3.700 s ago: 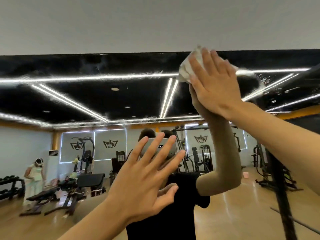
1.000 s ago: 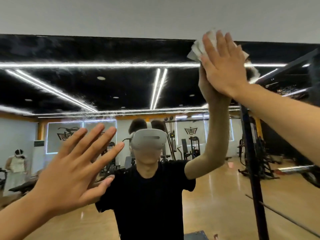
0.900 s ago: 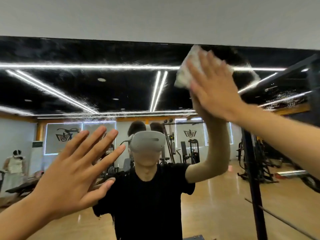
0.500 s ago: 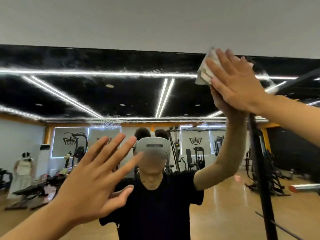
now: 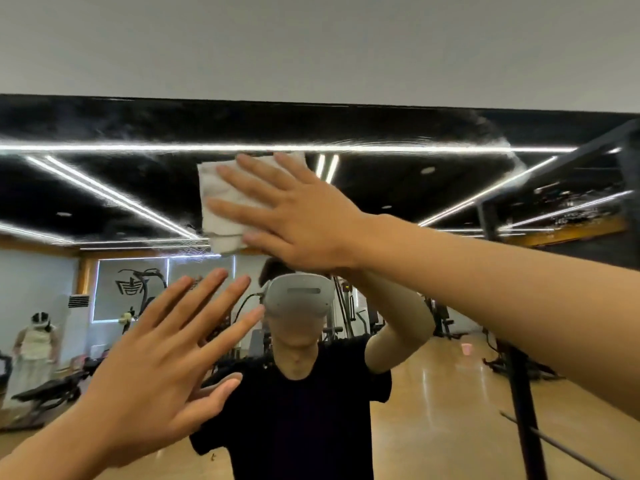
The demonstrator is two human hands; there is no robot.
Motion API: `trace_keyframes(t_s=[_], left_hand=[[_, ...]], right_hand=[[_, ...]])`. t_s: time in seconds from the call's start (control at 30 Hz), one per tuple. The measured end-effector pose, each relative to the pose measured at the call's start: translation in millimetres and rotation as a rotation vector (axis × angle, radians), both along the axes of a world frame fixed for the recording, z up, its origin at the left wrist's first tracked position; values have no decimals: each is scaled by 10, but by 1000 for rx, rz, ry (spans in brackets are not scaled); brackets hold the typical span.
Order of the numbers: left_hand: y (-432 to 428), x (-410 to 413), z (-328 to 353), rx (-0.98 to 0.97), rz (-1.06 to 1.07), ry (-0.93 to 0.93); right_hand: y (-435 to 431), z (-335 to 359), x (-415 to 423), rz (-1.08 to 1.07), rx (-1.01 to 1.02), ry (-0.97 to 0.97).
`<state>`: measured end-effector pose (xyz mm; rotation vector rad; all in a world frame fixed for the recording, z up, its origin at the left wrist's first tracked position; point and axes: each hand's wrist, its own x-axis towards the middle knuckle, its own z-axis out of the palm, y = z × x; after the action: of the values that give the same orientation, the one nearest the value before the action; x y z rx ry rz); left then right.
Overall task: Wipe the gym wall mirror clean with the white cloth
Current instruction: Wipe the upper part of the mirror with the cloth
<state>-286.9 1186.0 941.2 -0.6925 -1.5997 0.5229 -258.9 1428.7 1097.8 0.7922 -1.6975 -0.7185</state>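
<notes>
Currently facing the mirror (image 5: 114,188). It fills the middle and lower frame. Its top edge runs across the upper third, with plain grey wall (image 5: 311,46) above.

Right hand (image 5: 298,216): centre of frame, slightly above the middle, arm entering from the right edge. Fingers are straight and spread, pointing to the upper left, palm flat against the white cloth (image 5: 220,202). No finger curls round the cloth; the flat hand pins it to the glass rather than pinching it.

White cloth: bunched into a rough rectangle and pressed on the mirror just left of centre, below the long horizontal light strip (image 5: 104,147) reflected near the mirror's top. Its left and lower parts show beyond the fingers; the rest is hidden under the hand.

Left hand (image 5: 166,362): lower left of frame, forearm rising from the bottom left corner. Fingers are straight and fanned, thumb out to the right, palm toward the glass. It holds nothing. Contact with the mirror: cannot tell.

Glass surface: hazy streaks and curved smear marks (image 5: 495,129) along the upper band, clearest at upper right.

Reflection: a person in a black T-shirt (image 5: 294,417) with a white headset (image 5: 298,296), lower centre, one arm raised to meet the right hand. A second person in pale clothing (image 5: 34,341) stands at far lower left. A weight bench (image 5: 45,393) sits below them. A dark upright post (image 5: 519,393) is at lower right.
</notes>
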Motion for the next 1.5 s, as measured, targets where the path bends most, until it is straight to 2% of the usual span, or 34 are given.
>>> trace_keyframes(t_s=[0.1,0.27,0.37,0.47,0.57,0.67,0.8,0.9,1.0,1.07,1.37,1.5], left_hand=[[24,-24,-8,5,-11,6],[58,-70,-13,16,-28,25],[87,-75,-1,27,-90,76],[92,-61,6,30,-101,84],[87,-35,2,31,-47,56],[91,-5,3,34,-22,27],[50,46,4,19,16,1],[12,62,20,-1,-9,2],[0,45,28,1,-26,-10],[18,42,10,13,-48,-22],[57,65,4,32,-114,-64],[46,83,37,60,-91,-92]], right_hand=[[853,59,76,-44,-129,15],[2368,0,328,-159,-584,-1],[2593,-2,384,-203,-785,7],[2215,169,305,-172,-880,44],[1553,367,165,-116,-816,96],[629,444,46,-71,-605,84],[-553,178,-52,-37,-342,48],[-821,-65,-80,-79,-202,69],[-428,-157,-33,-73,-125,50],[26,-216,-7,-54,-156,35],[2269,-608,249,-134,-631,44],[2654,-717,298,-157,-702,33]])
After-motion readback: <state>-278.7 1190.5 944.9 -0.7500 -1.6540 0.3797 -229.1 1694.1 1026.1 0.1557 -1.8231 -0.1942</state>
